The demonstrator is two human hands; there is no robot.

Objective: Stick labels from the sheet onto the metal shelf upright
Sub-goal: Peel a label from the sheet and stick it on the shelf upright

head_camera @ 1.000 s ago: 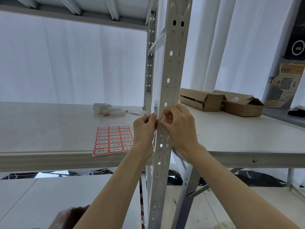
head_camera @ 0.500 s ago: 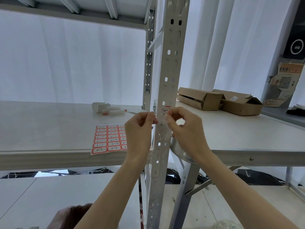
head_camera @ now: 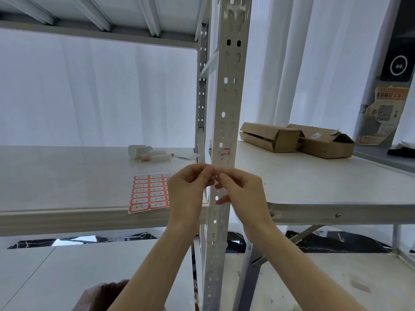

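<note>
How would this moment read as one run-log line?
red-edged white label: stuck on perforated grey metal upright | left hand, right hand: fingertips meet below it | red label sheet: on white shelf board

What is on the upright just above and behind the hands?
One red-edged label with handwriting is stuck on the upright. Just below it the left hand and right hand cover the face, so anything pinched there is hidden.

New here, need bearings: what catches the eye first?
The left hand and right hand meet fingertip to fingertip before the metal upright at centre, just below a label stuck on it. A red label sheet lies left at the shelf edge; cardboard boxes sit right.
</note>
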